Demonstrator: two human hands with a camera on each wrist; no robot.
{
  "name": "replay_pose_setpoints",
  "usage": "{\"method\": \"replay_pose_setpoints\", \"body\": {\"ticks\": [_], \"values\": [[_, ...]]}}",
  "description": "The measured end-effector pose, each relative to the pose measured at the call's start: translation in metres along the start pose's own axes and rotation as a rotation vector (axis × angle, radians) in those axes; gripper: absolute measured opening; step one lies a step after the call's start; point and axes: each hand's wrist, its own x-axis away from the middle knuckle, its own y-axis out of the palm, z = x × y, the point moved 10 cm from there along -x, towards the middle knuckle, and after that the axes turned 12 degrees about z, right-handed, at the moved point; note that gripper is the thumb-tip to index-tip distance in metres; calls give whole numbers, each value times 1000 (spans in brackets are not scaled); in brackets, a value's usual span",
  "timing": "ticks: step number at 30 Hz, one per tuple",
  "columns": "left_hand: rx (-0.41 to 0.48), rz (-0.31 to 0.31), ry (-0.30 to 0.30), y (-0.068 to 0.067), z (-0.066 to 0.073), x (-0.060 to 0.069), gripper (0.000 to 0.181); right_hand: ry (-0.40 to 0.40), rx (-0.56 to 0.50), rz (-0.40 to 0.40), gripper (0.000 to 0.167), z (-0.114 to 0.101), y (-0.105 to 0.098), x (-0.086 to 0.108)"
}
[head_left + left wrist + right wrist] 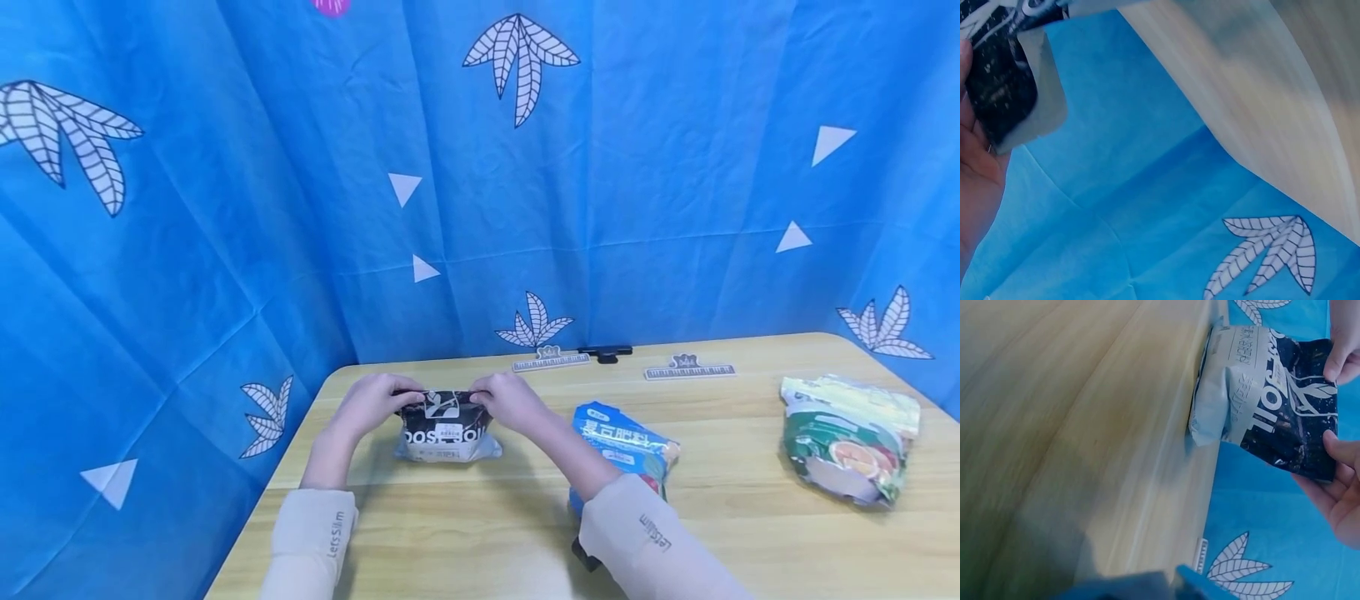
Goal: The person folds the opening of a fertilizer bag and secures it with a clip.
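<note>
A black and pale grey soil bag (450,429) stands on the table at the left, its black top edge held between two hands. The left hand (371,404) pinches the top left corner with thumb and fingers. At the top right corner, the right hand (513,402) pinches the edge the same way. In the right wrist view both the left hand (1346,344) and the right hand (1341,487) grip the black end of the bag (1272,394). The left wrist view shows part of the left hand (979,181) against the bag's black corner (1004,94).
A blue bag (618,442) lies beneath the right forearm, with a black object (585,556) near the sleeve. A green and white bag (847,446) lies at the right. Along the back edge are two ruler-like clips (551,360) (690,369) and a black clip (606,353).
</note>
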Motion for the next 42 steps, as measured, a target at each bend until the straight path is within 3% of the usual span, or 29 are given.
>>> {"method": "replay_pose_setpoints", "body": {"ticks": [8, 12, 19, 24, 29, 32, 36, 42], "values": [[-19, 44, 34, -5, -3, 1, 18, 28, -3, 18, 12, 5, -3, 0], [21, 29, -4, -3, -8, 1, 20, 42, -10, 1, 12, 8, -1, 0], [66, 37, -100, -4, -31, 10, 19, 70, -29, -3, 12, 14, -1, 1], [80, 57, -101, -7, -32, 10, 18, 69, -41, 24, 12, 16, -5, 1], [0, 59, -86, -7, -25, 8, 18, 100, -1, -1, 16, 18, -2, 0], [-114, 47, -21, -5, -11, 5, 21, 101, 32, -30, 23, 14, 3, -1], [-261, 36, 73, 2, 10, -2, 19, 29, 90, -31, 26, 1, 8, -6], [-324, 42, 78, 12, 19, -7, 12, -83, 257, -15, 25, -11, 18, -8]]}}
